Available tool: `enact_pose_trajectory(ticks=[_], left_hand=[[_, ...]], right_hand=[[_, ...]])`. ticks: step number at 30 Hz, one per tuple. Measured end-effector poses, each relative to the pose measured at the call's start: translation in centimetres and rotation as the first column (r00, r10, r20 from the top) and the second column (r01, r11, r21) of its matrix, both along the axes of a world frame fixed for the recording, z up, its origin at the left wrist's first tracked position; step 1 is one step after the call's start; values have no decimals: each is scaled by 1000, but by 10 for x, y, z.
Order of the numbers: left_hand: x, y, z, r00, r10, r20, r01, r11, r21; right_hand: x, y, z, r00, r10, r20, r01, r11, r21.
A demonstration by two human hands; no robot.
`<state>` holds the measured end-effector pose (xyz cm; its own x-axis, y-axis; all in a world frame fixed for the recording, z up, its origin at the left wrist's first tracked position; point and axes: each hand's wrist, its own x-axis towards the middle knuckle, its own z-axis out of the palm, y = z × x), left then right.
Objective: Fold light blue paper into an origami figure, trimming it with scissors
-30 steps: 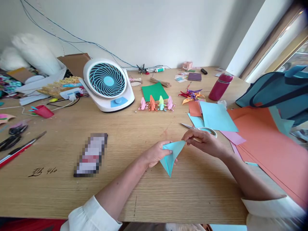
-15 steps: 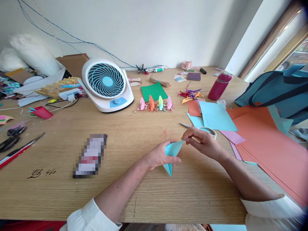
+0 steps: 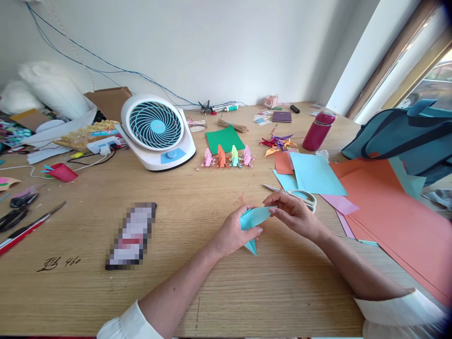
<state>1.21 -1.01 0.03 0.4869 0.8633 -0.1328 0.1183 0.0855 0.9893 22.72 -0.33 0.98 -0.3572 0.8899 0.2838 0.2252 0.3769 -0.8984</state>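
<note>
A folded piece of light blue paper [image 3: 254, 217] is held between both hands above the table. My left hand [image 3: 235, 231] is closed around its left side, thumb across the front, and a pointed corner sticks out below. At the upper right, the fingertips of my right hand [image 3: 291, 214] pinch another corner of the sheet. Just behind the right hand lie white-handled scissors [image 3: 306, 197], partly covered by it. A row of several small folded paper figures [image 3: 228, 156] in pink, orange and green stands farther back, before a green paper square [image 3: 225, 139].
Light blue sheets [image 3: 318, 173] and large orange sheets [image 3: 384, 197] lie at the right, beside a teal bag [image 3: 395, 136]. A magenta bottle [image 3: 319, 132] stands behind them. Left are a white fan [image 3: 157, 129], a blurred-out flat object [image 3: 131, 235] and a red-handled knife [image 3: 30, 229].
The pinched corner of the blue paper has been drawn over to the right and looks wider and more rounded. The lower point has shifted slightly right. The view has tilted a little.
</note>
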Motion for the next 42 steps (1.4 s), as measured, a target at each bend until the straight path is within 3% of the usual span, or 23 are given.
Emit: enact_pose_trajectory(ticks=[6,12,19,23,27,32,36,42], left_hand=[[1,-2,6,990,88,107,-88,996,-6],[-4,-4,16,981,-84,177,103,989,-103],[-13,4,21,963,-253,94,260,963,-75],[-10,5,20,980,-167,109,173,983,-56],[-7,3,16,989,-114,93,115,993,1],[-4,0,15,982,-95,163,109,991,-75],[-2,-1,12,991,-60,116,67,996,-53],[-3,0,10,998,-69,-10,70,997,24]], right_hand=[[-9,1,-3,976,11,-219,-23,998,-52],[-8,4,-3,972,-60,-228,42,996,-85],[-13,-5,-1,997,-13,-72,11,1000,-19],[-21,-13,4,998,9,56,-12,998,66],[-23,-14,2,999,37,22,-37,999,19],[-21,-11,-6,997,53,-51,-54,998,-14],[-20,-10,-5,997,70,-26,-68,995,74],[-17,-7,-1,986,41,159,-84,959,271]])
